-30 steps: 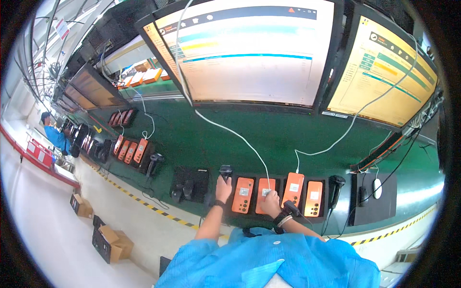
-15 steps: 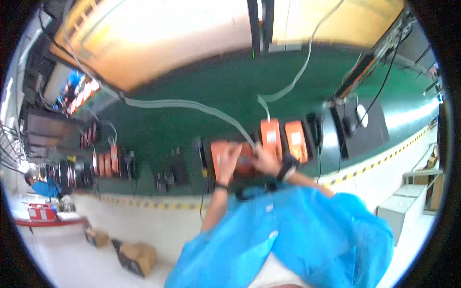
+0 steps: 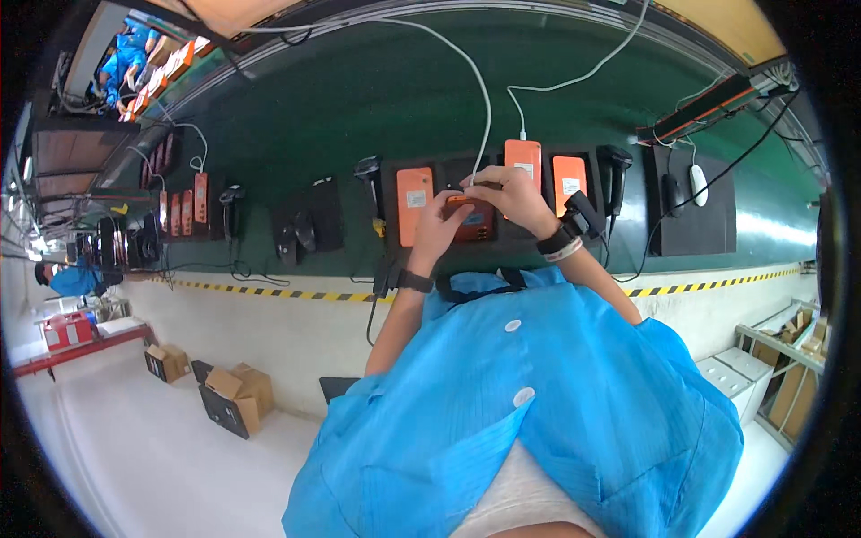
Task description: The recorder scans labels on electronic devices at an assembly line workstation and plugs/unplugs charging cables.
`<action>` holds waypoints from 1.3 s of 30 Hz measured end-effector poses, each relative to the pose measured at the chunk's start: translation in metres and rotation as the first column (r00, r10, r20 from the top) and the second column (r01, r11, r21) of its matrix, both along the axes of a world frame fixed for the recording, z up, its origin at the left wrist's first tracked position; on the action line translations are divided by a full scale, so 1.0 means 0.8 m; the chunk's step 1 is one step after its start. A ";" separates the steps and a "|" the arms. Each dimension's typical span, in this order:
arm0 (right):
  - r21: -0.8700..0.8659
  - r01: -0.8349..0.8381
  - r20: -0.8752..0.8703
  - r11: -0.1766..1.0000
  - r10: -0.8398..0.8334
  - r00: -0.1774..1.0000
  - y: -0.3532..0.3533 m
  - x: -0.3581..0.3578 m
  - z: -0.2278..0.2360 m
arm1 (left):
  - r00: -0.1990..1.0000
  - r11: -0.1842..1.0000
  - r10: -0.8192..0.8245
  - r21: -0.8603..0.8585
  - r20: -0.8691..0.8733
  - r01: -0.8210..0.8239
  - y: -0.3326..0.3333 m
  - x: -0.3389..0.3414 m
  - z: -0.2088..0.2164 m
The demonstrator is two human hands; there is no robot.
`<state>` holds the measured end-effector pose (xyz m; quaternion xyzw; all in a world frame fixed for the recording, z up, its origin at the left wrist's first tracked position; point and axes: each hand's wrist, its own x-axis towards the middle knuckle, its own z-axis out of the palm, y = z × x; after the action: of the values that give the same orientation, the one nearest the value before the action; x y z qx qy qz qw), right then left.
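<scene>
My left hand (image 3: pixel 437 226) is closed around the side of an orange phone-like device (image 3: pixel 475 226), thumb across its face. At the device's upper edge, my right hand (image 3: pixel 514 199) pinches the end of a white cable (image 3: pixel 485 94). My fingers hide whether the plug is in the device. To the left lies another orange device (image 3: pixel 414 199) with a white label. On the right are an orange device (image 3: pixel 522 154) with a white cable at its top end and a further labelled orange device (image 3: pixel 569 170). These lie on a dark mat on the green bench.
Handheld scanners stand at the left (image 3: pixel 369 170) and right (image 3: pixel 615 170). A white mouse (image 3: pixel 699 186) and a black mouse (image 3: pixel 672 194) sit on a dark mat. Yellow-black tape (image 3: pixel 341 297) marks the bench's front edge. Cardboard boxes (image 3: pixel 238 394) lie on the floor.
My view has shifted, so the bench appears higher and sharper. Both hands stay at the same orange device, and the right one is still on the cable end.
</scene>
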<state>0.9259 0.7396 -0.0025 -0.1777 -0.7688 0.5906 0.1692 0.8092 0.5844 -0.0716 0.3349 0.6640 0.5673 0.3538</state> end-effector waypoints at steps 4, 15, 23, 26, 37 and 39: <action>0.059 -0.008 0.125 0.998 0.000 0.992 -0.007 -0.004 -0.012 | 1.000 0.999 -0.015 0.035 0.021 0.014 -0.004 0.000 -0.003; 0.185 -0.057 0.127 0.981 0.034 0.991 -0.007 0.005 -0.005 | 0.992 0.999 0.013 -0.035 -0.129 -0.017 -0.008 0.009 0.008; 0.039 0.030 0.154 0.999 -0.036 0.987 -0.019 0.002 -0.019 | 0.955 0.979 0.197 -0.008 -0.224 -0.204 -0.031 0.018 0.019; -0.266 -0.025 0.100 0.964 0.053 0.994 -0.012 -0.004 -0.050 | 0.978 0.971 0.195 -0.130 -0.068 -0.203 -0.073 0.009 0.015; 0.519 -0.328 0.549 0.789 -0.014 0.836 -0.043 -0.116 -0.063 | 0.949 0.927 0.311 -0.205 -0.052 -0.315 -0.349 -0.045 -0.022; 0.252 -0.549 0.586 0.797 0.326 0.742 -0.174 -0.157 -0.054 | 0.917 0.899 0.390 -0.184 -0.077 -0.398 -0.417 -0.058 -0.034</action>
<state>0.8006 0.6002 -0.0457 -0.0990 -0.9107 0.3696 -0.1557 0.7630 0.2511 -0.0991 0.1677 0.7772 0.5525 0.2503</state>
